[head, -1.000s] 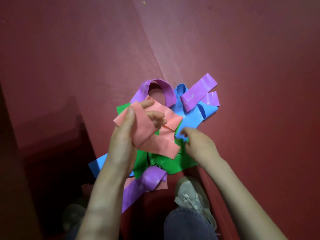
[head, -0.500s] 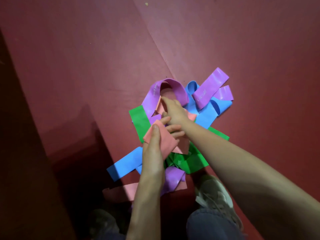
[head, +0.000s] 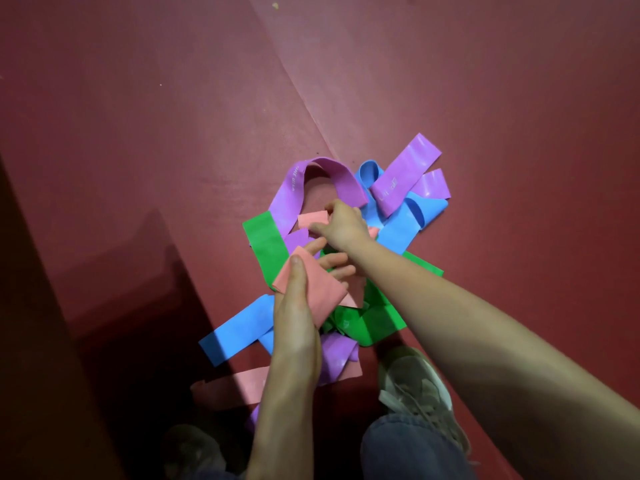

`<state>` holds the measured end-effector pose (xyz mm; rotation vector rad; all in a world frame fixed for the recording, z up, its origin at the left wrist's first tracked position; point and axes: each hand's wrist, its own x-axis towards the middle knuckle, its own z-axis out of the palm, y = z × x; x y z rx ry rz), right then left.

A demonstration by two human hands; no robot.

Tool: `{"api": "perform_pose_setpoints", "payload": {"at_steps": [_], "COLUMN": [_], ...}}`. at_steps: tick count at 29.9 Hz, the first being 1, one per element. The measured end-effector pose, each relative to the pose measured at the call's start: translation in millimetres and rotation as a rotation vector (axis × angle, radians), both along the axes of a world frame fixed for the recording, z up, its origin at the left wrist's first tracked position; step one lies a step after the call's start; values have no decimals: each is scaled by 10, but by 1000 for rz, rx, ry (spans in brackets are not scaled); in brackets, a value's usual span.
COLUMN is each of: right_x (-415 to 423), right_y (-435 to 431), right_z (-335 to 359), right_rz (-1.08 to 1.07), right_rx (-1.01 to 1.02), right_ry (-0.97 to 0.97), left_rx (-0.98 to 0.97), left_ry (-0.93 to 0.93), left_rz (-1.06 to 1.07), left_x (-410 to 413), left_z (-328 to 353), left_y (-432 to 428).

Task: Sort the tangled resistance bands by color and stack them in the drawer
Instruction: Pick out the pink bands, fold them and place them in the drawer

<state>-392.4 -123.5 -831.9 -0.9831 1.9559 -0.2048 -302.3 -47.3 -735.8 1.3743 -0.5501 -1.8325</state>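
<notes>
Resistance bands lie tangled in a heap on the red floor. The left hand clamps a folded pink band between thumb and fingers, above the heap. The right hand reaches across and pinches another pink end. Around them lie purple, blue and green bands. A shoe stands just beside the heap.

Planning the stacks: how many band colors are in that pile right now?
4. Purple: the arch at the pile's far side. Blue: the strip at lower left. Green: the strip on the left. Pink: the fold in the left hand. Others may be buried.
</notes>
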Motion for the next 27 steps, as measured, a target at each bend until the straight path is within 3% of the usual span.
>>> {"api": "perform_pose_setpoints", "payload": {"at_steps": [6, 13, 20, 24, 27], "right_x": [-140, -534, -802, -722, -549], "right_y": [9, 248, 628, 744, 746], "right_z": [87, 685, 1411, 1590, 1492], "right_rz": [-123, 27, 32, -19, -91], "right_rx": [-158, -480, -476, -396, -371], "right_ry": [-120, -205, -559, -827, -910], "left_rx": [38, -2, -37, 7, 80], "left_ry": [-14, 17, 16, 194, 287], "left_rz": [29, 41, -28, -67, -124], "left_x": [-24, -95, -157, -206, -240], "left_z": [-39, -25, 130, 233, 280], "left_y": [-15, -60, -147, -158, -142]}}
